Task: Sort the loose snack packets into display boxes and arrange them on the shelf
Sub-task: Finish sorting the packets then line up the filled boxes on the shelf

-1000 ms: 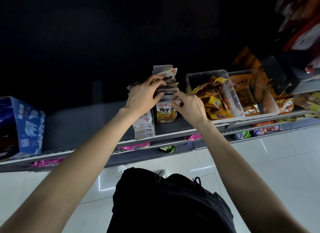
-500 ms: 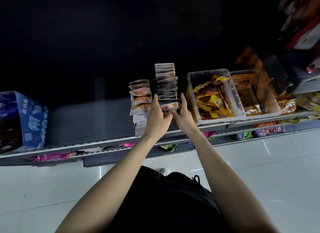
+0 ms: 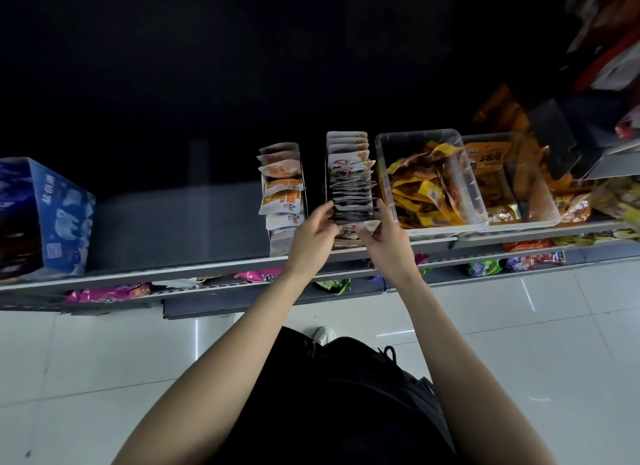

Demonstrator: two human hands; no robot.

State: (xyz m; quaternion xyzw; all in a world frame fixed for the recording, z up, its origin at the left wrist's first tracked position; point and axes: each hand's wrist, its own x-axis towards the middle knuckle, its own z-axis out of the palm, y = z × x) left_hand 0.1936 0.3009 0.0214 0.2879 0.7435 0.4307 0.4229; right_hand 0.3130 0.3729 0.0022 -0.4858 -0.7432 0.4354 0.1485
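On the grey shelf [image 3: 166, 229], both of my hands meet at the near end of a display box [image 3: 349, 187] packed with a row of upright snack packets. My left hand [image 3: 313, 237] has its fingers curled against the left side of the row, and my right hand [image 3: 388, 241] pinches the front packets from the right; the exact packet each finger holds is too blurred to tell. The row runs from my hands back toward the dark rear of the shelf.

Just left of this box stands a second box of packets [image 3: 282, 194], white and orange, leaning in a looser row. Just right of the box sits a clear plastic tub [image 3: 464, 173] heaped with yellow and brown packets, and beyond that tub a second clear tub [image 3: 540, 201] holding orange packs. Well to the left of the box, at the shelf's far end, stands a blue carton [image 3: 64, 215]. Below the box, a lower shelf edge shows pink packets [image 3: 107, 293] and green packets [image 3: 483, 267]. Under that lies a white tiled floor [image 3: 554, 343], with my dark clothing and one pale shoe [image 3: 323, 334] in view.
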